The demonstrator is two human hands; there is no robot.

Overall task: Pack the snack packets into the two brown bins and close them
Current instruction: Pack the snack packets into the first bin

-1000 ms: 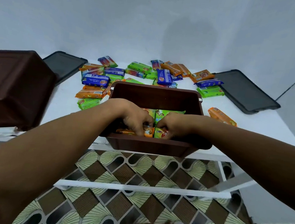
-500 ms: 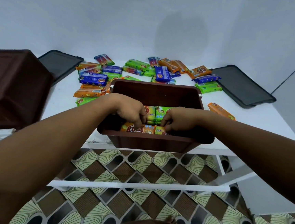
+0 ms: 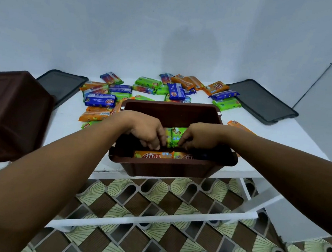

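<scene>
Green packets stand mid-bin; orange packet lies flat against the near wall. Left hand and right hand are both inside, fingers curled onto the green packets' near ends, pinching them. Bin sits at the table's near edge. Loose packets lie toward the far edge, between left lid and right lid. Second bin is upturned at the left edge. Packets are likely light, with slick film and crushable contents: take them by the long sides, not the seams.

Packets in bin on table.
</scene>
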